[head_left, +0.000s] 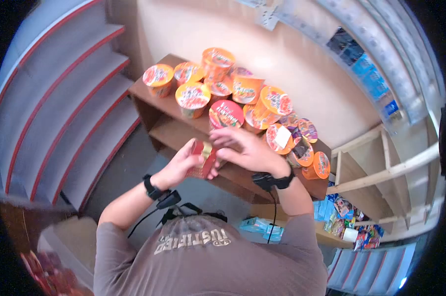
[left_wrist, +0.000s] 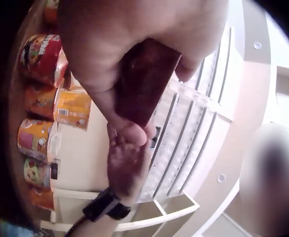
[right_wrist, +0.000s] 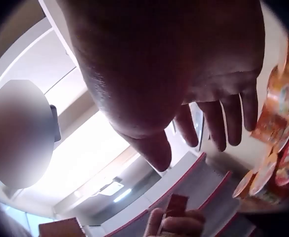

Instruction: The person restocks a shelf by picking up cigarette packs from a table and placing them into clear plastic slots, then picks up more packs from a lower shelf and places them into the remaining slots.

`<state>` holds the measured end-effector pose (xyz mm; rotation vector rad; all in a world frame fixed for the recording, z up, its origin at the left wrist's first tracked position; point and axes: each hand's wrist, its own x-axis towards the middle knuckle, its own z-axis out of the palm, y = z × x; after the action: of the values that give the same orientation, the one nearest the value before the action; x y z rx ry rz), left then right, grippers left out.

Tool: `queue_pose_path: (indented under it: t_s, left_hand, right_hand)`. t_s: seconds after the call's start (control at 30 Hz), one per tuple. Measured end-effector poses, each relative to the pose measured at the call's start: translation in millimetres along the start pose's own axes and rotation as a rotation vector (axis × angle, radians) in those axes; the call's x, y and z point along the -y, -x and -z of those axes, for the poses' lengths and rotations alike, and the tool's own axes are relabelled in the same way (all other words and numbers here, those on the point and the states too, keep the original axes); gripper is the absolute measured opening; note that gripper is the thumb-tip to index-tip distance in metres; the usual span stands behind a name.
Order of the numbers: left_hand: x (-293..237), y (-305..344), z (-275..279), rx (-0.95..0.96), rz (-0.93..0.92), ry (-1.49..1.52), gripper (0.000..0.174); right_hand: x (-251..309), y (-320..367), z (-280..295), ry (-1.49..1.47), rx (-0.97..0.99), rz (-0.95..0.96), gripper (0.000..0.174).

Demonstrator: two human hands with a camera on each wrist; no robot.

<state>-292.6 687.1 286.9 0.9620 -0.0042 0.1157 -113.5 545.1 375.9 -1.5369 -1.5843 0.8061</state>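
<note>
My left hand (head_left: 182, 162) grips a small dark red box (head_left: 199, 170) with a gold band across it, thumb on the near face and fingertips around the far edge. In the left wrist view the box (left_wrist: 147, 81) lies in the palm. My right hand (head_left: 250, 152) hovers beside the box's upper right, holding nothing. Its fingers are spread and fairly straight in the right wrist view, with the red box (right_wrist: 176, 205) in the left hand below them. Just beyond the hands stands a red-lidded noodle cup (head_left: 226, 114).
Several orange noodle cups (head_left: 193, 96), some stacked or tipped, crowd the brown wooden shelf unit (head_left: 166, 121). Grey shelves with red edges (head_left: 70, 93) rise at left. A wooden frame (head_left: 385, 172) and packets (head_left: 346, 212) are at right.
</note>
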Motion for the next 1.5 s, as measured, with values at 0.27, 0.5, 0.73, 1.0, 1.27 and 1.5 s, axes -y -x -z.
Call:
queue_pose_path:
  t_s: [0.27, 0.5, 0.73, 1.0, 1.27, 1.5]
  left_hand:
    - [-33.4, -5.5, 38.4, 0.143, -0.007, -0.179, 0.03]
    - [-78.6, -52.7, 18.8, 0.272, 0.044, -0.378, 0.038]
    - [-115.5, -119.8, -1.6, 0.516, -0.064, -0.609, 0.058]
    - [-149.3, -203.8, -25.6, 0.496, 0.019, -0.464, 0.043]
    - [-200.8, -289.6, -55.3, 0.57, -0.352, -0.828, 0.049]
    - [-271.5, -356.7, -76.4, 0.287, -0.978, -1.411, 0.03]
  right_hand:
    - [13.8, -33.2, -20.0, 0.364, -0.007, 0.078, 0.04]
    - [14.9, -28.9, 4.5, 0.443, -0.196, 0.188, 0.046]
    - [23.5, -26.8, 57.1, 0.482, -0.254, 0.151, 0.063]
    - [9.3, -38.4, 138.2, 0.57, -0.484, 0.323, 0.061]
    - [17.9, -41.5, 226.4, 0.643, -0.682, 0.545, 0.055]
    - [29.0, -22.7, 297.9, 0.785, -1.064, 0.608, 0.058]
